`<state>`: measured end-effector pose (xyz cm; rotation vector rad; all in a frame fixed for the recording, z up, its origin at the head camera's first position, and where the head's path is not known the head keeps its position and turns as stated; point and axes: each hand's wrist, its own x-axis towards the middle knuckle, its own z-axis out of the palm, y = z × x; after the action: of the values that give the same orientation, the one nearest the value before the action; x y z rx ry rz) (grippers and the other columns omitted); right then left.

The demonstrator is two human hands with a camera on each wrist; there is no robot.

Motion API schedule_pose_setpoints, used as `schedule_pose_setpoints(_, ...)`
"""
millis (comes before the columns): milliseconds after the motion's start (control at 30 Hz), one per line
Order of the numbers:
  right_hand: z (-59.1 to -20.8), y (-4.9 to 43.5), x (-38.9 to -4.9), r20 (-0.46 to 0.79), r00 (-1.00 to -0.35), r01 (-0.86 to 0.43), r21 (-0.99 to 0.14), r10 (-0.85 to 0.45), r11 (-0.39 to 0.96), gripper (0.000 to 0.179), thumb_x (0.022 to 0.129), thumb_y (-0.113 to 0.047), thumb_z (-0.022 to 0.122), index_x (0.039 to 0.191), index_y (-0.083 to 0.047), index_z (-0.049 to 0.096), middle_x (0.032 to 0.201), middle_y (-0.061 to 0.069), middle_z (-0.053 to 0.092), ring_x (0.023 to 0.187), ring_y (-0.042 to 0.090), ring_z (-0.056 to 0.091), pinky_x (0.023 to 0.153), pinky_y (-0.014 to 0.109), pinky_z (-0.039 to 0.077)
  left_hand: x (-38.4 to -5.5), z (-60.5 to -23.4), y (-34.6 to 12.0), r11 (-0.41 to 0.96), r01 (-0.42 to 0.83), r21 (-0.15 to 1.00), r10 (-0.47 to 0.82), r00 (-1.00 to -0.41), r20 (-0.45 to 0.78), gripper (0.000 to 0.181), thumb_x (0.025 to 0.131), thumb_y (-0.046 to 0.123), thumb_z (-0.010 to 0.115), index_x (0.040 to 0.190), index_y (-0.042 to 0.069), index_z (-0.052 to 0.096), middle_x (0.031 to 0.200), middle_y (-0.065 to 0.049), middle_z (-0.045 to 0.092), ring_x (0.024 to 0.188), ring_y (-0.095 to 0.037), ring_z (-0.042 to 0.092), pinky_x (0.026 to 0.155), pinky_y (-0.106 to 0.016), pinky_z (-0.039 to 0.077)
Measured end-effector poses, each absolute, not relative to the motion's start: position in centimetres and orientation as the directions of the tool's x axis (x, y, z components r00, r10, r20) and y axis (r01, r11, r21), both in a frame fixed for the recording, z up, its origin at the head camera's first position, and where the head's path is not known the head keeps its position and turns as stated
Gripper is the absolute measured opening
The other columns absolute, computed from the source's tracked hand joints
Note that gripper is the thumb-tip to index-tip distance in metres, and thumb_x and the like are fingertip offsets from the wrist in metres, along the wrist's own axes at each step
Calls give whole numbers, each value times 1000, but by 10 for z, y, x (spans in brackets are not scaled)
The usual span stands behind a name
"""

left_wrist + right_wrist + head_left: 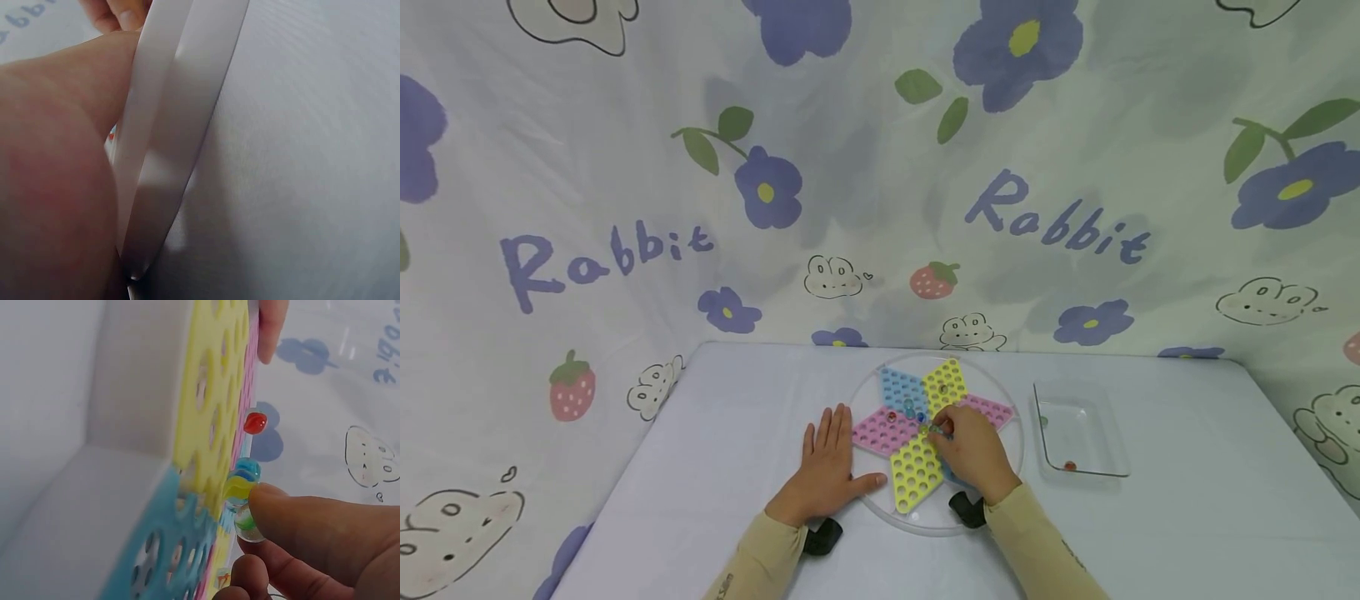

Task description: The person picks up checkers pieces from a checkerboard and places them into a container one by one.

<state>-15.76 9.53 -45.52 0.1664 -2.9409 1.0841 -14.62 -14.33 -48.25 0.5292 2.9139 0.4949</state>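
Note:
A round board (917,528) with a pink, yellow and blue star of holes lies on the table. My left hand (829,468) rests at its left rim, fingers straight and thumb stretched over the edge. Over the star's middle, my right hand (976,450) pinches a clear marble with a green swirl (247,522) between thumb and fingers. Close by sit a yellow-swirled marble (237,487) and a blue marble (921,417). A red marble (892,417) sits on the pink left point, and an amber-looking marble (943,389) on the far yellow point.
To the right of the board stands a clear rectangular container (1093,473). A red marble (1070,467) and a greenish marble (1043,422) show inside it. A patterned cloth (880,200) hangs behind the white table (730,433).

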Motion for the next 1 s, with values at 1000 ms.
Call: schedule_pose_setpoints(1000, -432, 104, -145, 105, -994, -83, -649, -18, 756, 19, 84, -26, 69, 96, -12, 66, 70, -5, 52, 56, 11, 44, 50, 26, 37, -146, -485, -144, 887, 325, 327, 366, -928, -68, 114, 77, 75, 45, 146, -5, 1, 153, -21, -1, 140, -36, -4, 107, -58, 0)
